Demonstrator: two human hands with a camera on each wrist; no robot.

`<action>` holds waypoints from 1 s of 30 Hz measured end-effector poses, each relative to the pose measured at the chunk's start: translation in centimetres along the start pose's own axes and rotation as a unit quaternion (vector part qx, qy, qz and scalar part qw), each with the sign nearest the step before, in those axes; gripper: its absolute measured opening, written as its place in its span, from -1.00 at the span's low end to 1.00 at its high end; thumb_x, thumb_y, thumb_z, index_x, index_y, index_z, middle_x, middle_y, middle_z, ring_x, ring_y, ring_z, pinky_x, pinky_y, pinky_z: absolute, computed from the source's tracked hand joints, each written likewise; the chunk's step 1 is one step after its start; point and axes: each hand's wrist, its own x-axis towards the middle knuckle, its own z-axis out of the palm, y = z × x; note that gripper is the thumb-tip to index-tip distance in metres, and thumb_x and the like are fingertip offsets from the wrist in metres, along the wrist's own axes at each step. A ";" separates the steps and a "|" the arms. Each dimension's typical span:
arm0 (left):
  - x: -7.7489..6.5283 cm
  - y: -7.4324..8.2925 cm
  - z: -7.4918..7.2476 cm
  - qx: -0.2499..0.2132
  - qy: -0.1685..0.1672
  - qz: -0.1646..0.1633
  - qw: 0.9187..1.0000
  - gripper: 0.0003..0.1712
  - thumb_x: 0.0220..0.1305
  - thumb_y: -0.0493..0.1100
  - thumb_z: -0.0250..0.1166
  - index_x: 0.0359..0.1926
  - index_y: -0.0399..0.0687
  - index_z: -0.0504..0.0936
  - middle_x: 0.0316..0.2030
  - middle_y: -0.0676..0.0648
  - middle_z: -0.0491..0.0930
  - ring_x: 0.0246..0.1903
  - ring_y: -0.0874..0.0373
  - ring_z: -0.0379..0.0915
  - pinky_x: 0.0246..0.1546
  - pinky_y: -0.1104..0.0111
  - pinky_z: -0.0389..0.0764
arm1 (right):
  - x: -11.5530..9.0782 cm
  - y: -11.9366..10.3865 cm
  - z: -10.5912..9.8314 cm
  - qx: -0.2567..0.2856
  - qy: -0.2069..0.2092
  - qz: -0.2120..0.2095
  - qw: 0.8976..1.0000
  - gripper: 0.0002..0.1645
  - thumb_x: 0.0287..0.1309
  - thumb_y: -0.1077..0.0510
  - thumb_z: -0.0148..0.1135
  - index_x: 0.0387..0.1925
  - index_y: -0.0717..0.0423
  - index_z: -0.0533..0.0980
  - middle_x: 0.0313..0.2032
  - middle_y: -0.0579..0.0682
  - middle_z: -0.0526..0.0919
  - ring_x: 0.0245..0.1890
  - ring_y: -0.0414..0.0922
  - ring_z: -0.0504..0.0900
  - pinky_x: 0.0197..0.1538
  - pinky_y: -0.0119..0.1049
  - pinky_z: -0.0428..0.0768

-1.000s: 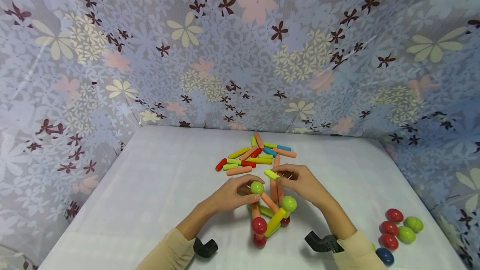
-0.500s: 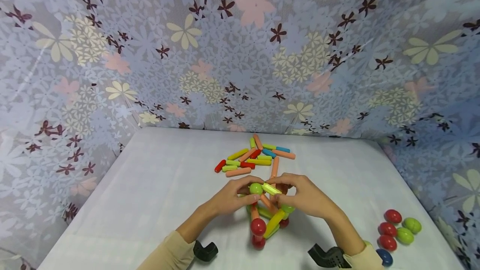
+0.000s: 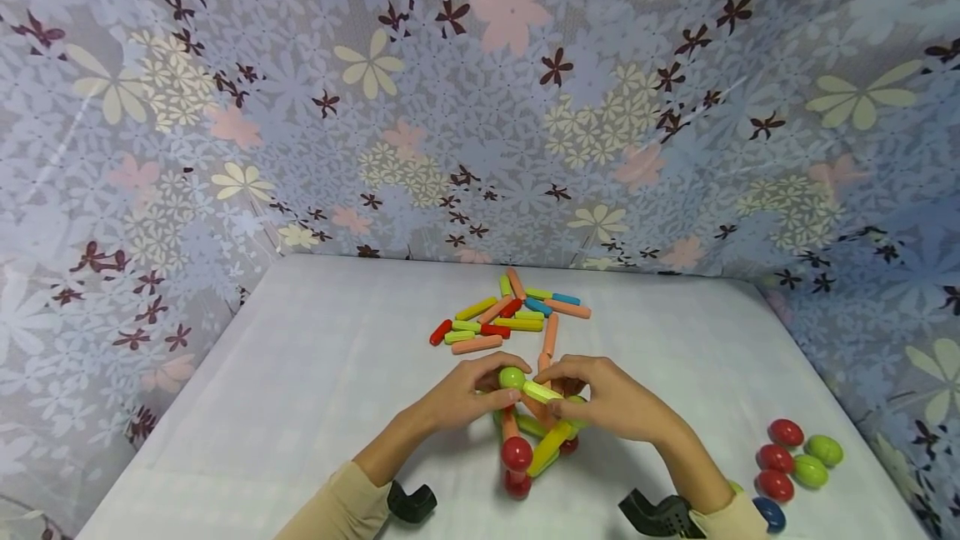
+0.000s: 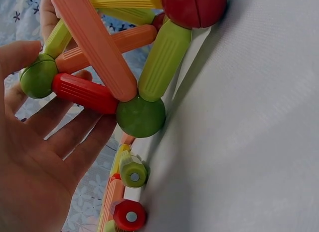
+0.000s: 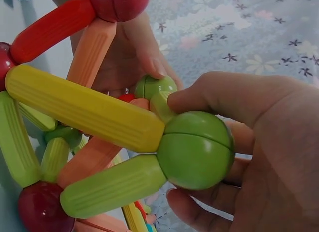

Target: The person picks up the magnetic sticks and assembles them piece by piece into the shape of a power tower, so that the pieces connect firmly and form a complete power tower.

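A frame of magnetic sticks and balls stands on the table, with a yellow stick and a red ball among its parts. My left hand holds the green ball at its top, the thumb against it; a red stick leads from that ball in the left wrist view. With my right hand I pinch a short light-green stick, one end meeting the held ball. Its other end lies close to a second green ball; fingers partly hide that end, so contact there is unclear.
Loose sticks in several colours lie in a pile behind the frame, including an orange stick and a blue stick. At the right, red balls, green balls and a blue ball rest on the white table.
My right hand has brought the light-green stick down from above the frame, and its end now meets the green ball in my left hand. The left hand has stayed nearly still.
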 end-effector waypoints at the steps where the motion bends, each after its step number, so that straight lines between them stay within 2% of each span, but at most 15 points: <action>1: 0.0 0.0 0.0 0.001 -0.001 0.000 1.000 -0.64 0.37 -0.11 0.20 0.16 0.03 0.45 0.03 0.03 0.52 -0.09 0.21 0.55 -0.01 0.28 0.54 | 0.0 0.0 0.0 0.002 -0.001 0.001 1.000 -0.71 0.18 0.05 0.32 -0.04 -0.18 0.60 -0.30 -0.21 0.60 -0.31 -0.20 0.54 -0.18 -0.25 0.55; 11: -0.2 0.1 -0.3 0.024 -0.008 -0.008 1.000 -0.64 0.32 0.01 0.24 0.09 0.09 0.48 -0.09 0.10 0.54 -0.17 0.23 0.54 -0.07 0.31 0.57 | 0.2 0.4 0.2 0.004 0.019 -0.009 1.000 -0.69 0.15 0.00 0.36 -0.04 -0.18 0.60 -0.30 -0.24 0.60 -0.32 -0.20 0.55 -0.20 -0.27 0.56; 15: -0.3 0.2 -0.9 0.046 -0.037 -0.004 0.998 -0.68 0.31 0.08 0.22 0.00 0.10 0.55 -0.20 0.14 0.55 -0.26 0.26 0.50 -0.16 0.34 0.58 | 0.5 0.7 0.4 0.001 0.042 -0.009 0.999 -0.65 0.12 -0.09 0.37 -0.04 -0.22 0.58 -0.22 -0.24 0.62 -0.24 -0.23 0.57 -0.11 -0.22 0.55; 19: -0.4 0.5 -1.7 0.055 -0.072 -0.004 0.996 -0.60 0.37 0.18 0.10 -0.02 0.05 0.59 -0.23 0.14 0.56 -0.28 0.18 0.46 -0.21 0.37 0.53 | 1.0 1.1 1.0 -0.017 0.076 -0.001 0.997 -0.60 0.05 -0.19 0.39 -0.05 -0.28 0.57 -0.16 -0.21 0.61 -0.21 -0.25 0.52 -0.10 -0.18 0.53; 22: -0.5 0.7 -2.1 0.057 -0.080 -0.017 0.995 -0.50 0.44 0.23 -0.06 -0.02 0.02 0.62 -0.18 0.14 0.59 -0.19 0.10 0.49 -0.11 0.35 0.50 | 1.3 1.4 1.4 -0.035 0.101 0.008 0.994 -0.53 -0.01 -0.25 0.40 -0.03 -0.28 0.56 -0.17 -0.23 0.57 -0.25 -0.23 0.48 -0.19 -0.21 0.54; 25: -0.5 0.8 -2.4 0.050 -0.076 -0.040 0.995 -0.41 0.48 0.24 -0.19 -0.04 -0.01 0.64 -0.13 0.13 0.61 -0.10 0.05 0.53 -0.04 0.26 0.52 | 1.6 1.5 1.8 -0.032 0.108 0.019 0.993 -0.46 -0.05 -0.27 0.41 -0.01 -0.25 0.56 -0.22 -0.25 0.54 -0.32 -0.20 0.47 -0.30 -0.27 0.53; 27: -0.5 0.9 -2.4 0.040 -0.069 -0.054 0.995 -0.40 0.50 0.22 -0.21 -0.05 -0.05 0.64 -0.13 0.10 0.62 -0.11 0.00 0.54 -0.09 0.19 0.56 | 1.8 1.5 2.0 -0.017 0.103 0.022 0.994 -0.43 -0.07 -0.25 0.43 0.01 -0.22 0.55 -0.22 -0.25 0.54 -0.35 -0.18 0.49 -0.32 -0.30 0.55; 30: -0.4 0.9 -2.3 0.022 -0.048 -0.081 0.995 -0.49 0.48 0.17 -0.10 -0.07 -0.07 0.63 -0.21 0.06 0.64 -0.23 0.03 0.60 -0.20 0.17 0.60 | 1.9 1.5 2.3 0.013 0.085 0.025 0.996 -0.41 -0.07 -0.19 0.45 0.04 -0.18 0.55 -0.15 -0.25 0.58 -0.34 -0.17 0.54 -0.28 -0.31 0.57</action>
